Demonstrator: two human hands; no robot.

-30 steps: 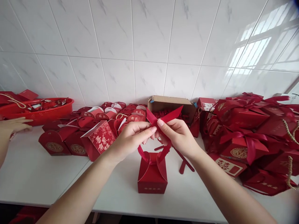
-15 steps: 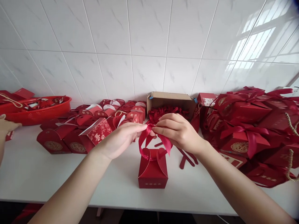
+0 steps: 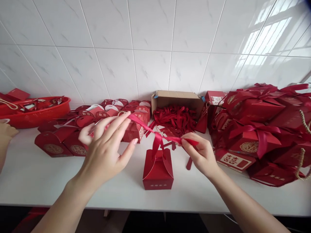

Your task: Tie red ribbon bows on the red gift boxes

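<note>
A small red gift box stands upright on the white table in front of me. A red ribbon runs through its top flaps and is crossed in a knot above them. My left hand has one ribbon end at its fingertips, seemingly caught between the fingers, with the thumb held apart. Between thumb and forefinger, my right hand pinches the other end. Both ends are stretched out sideways from the knot.
An open cardboard box behind spills red ribbons. Red boxes stand in rows at left; ribboned boxes are piled at right. A red basin and another person's hand are far left.
My hands were close together over the box, with the ribbon looped between them. They have moved apart, left and right, drawing the ribbon out into a knot.
</note>
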